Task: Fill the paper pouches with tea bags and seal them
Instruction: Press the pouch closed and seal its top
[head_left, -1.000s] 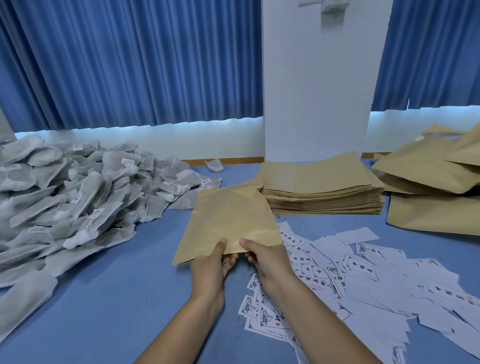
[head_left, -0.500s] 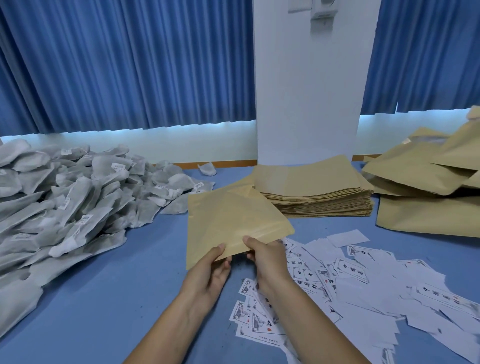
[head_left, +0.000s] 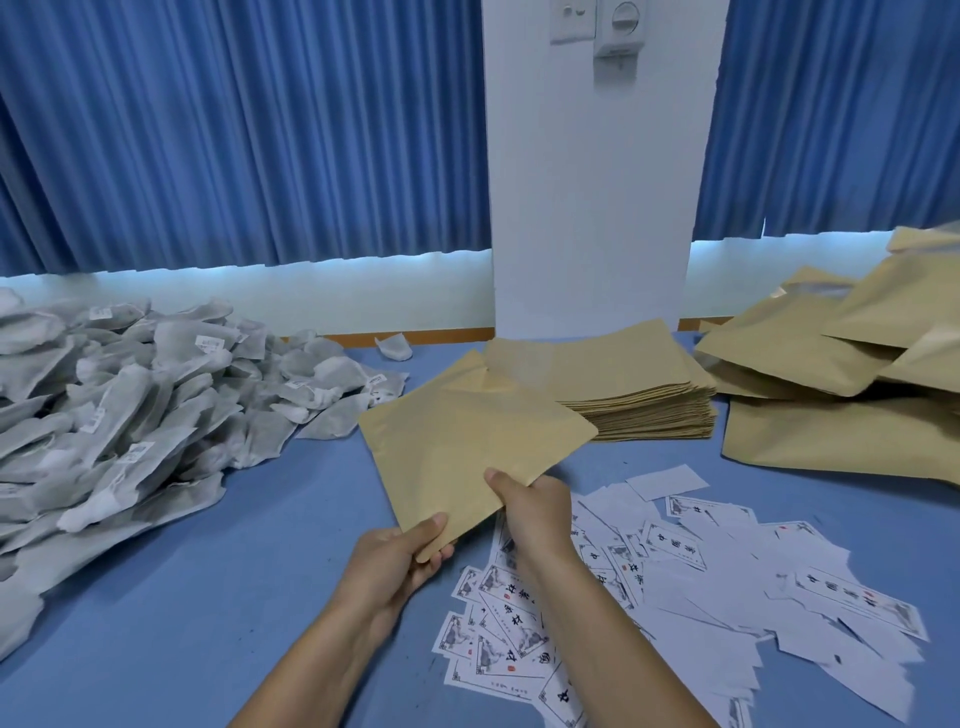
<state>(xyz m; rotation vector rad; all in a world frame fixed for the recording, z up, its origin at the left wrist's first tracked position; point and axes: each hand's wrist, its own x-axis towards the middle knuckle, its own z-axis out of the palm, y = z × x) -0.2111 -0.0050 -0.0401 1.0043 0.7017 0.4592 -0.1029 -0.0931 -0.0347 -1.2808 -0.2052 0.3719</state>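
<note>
A flat brown paper pouch (head_left: 467, 447) is held above the blue table in front of me. My left hand (head_left: 400, 558) pinches its near corner, thumb on top. My right hand (head_left: 535, 506) grips the near edge a little to the right, thumb over the paper. A large heap of grey-white tea bags (head_left: 114, 405) covers the left side of the table. A neat stack of empty brown pouches (head_left: 623, 374) lies behind the held pouch, at the foot of the white pillar.
Bulging brown pouches (head_left: 841, 364) are piled at the far right. Several white printed labels (head_left: 675, 571) lie scattered on the blue table (head_left: 218, 597) under and right of my right forearm. A white pillar (head_left: 592, 208) and blue curtains stand behind.
The pouch has turned in my hands, its near edge now slanting down to the left. My left hand shifted to the near corner; the view tilted slightly.
</note>
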